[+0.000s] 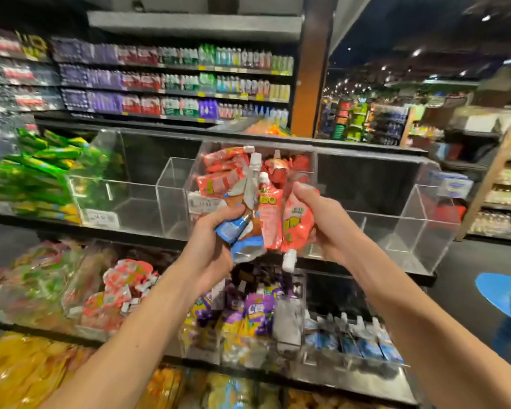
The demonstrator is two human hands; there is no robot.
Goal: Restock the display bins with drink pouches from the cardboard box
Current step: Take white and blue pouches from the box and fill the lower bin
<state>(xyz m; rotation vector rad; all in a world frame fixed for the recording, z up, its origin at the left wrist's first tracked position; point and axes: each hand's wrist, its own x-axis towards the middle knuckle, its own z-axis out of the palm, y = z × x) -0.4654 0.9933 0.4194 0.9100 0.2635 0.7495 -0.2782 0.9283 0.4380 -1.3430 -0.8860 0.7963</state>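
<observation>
A person's left hand, centre frame, clenches a crinkled blue-and-brown foil pouch. The right hand grasps a glossy red pouch turned so its white screw cap points down. A third, pink pouch stands upright, wedged between the two, though motion blur hides which hand holds it.

The bundle is held in front of a clear acrylic bin at upper centre, where soft red spouted pouches are heaped above its straight front wall. Box-shaped bins of the same hard, transparent plastic flank it. The right-hand neighbour ends at the black shelf edge, beyond which dark aisle floor opens at lower right.

Green packs pile up at middle left. On the tier below the forearms, purple pouches and blue ones stand in rows.
</observation>
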